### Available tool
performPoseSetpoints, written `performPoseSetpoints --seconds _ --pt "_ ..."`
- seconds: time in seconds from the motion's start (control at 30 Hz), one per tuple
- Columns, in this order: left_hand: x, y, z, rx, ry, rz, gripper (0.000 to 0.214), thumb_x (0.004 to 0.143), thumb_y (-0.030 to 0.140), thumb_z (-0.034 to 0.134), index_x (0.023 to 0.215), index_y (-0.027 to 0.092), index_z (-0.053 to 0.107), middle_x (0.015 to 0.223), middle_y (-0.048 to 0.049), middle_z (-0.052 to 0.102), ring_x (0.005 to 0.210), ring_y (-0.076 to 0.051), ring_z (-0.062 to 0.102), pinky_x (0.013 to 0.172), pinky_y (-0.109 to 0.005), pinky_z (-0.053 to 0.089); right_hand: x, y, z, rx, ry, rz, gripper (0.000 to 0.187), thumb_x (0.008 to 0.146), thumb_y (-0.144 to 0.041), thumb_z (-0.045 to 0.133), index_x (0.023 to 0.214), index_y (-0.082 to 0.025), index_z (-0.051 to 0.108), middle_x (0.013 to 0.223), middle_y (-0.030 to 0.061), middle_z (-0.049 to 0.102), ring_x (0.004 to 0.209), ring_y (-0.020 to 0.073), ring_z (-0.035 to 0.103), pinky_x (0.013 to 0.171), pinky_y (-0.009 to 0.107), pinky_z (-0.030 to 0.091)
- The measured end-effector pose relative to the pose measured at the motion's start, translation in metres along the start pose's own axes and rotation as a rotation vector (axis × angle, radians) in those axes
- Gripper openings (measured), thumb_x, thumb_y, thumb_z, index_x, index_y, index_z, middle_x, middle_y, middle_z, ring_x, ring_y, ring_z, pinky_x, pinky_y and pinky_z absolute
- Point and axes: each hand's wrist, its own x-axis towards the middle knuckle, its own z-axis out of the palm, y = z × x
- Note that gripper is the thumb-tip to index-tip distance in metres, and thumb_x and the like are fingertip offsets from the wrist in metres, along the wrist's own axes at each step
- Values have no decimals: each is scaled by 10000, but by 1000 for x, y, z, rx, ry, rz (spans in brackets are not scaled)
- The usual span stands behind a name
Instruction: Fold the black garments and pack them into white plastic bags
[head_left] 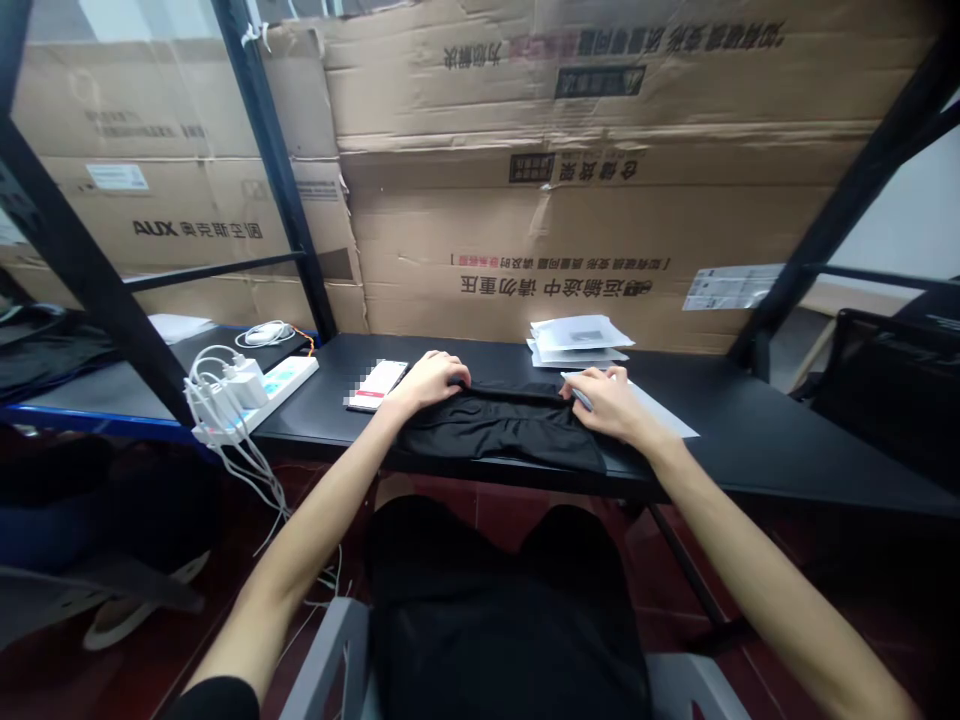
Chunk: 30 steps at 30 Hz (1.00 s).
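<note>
A piece of black fabric [495, 425] lies in folds along the front edge of the black table. My left hand [431, 382] pinches its upper left corner, with the fingers curled over the edge. At the upper right corner my right hand [613, 402] is closed on the same fabric, and the top edge runs nearly straight between the two hands. A small pale strip shows by the right fingers; I cannot tell what it is. A white sheet [664, 410] lies partly under my right hand. Just left of my left hand is a phone [377, 385] with a lit screen.
A stack of white papers [577, 338] sits at the back of the table [757, 420]. To the left is a power strip [281, 385] with chargers and hanging white cables. Cardboard [600, 210] walls the back between dark metal posts. At left, part of another person shows.
</note>
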Motion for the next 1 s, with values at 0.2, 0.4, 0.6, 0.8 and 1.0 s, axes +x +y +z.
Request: performPoseSetpoints --seconds 0.2,0.4,0.6,0.8,1.0 --pt "-14 6 -7 11 -93 23 325 966 124 610 1137 283 835 1269 -41 809 1287 -260 667 1245 -430 395 -1 -9 -6 13 -23 47 228 899 -186 511 969 -262 713 1124 76 823 1165 319 700 1123 550 334" --pt "-69 27 -42 -154 2 42 278 1094 342 576 1253 289 798 1362 -51 767 1286 -244 674 1174 -384 479 -34 -38 -38 191 67 31 236 1054 -471 551 1133 -330 723 1275 61 810 1248 355 706 1176 603 348" --pt "-134 28 -51 -266 -51 -19 304 1042 528 678 1172 284 806 1278 -68 778 1217 -265 706 1119 -396 526 -78 -57 -48 258 -87 -51 277 1039 -608 608 1105 -368 729 1196 54 830 1145 341 755 1096 574 462" --pt "-147 18 -41 -281 -26 -67 301 1064 521 623 1136 278 786 1254 -67 774 1187 -257 707 1112 -400 532 -87 -47 -38 281 -72 12 260 1051 -552 563 1029 -355 732 1173 63 842 1110 337 780 1067 570 515" --pt "-145 19 -34 -242 -9 -75 286 1097 483 548 1083 249 711 1208 -72 767 1154 -263 708 1064 -395 535 -96 -40 -36 249 -42 36 220 1047 -507 575 1109 -357 722 1287 77 810 1175 347 759 1032 566 517"
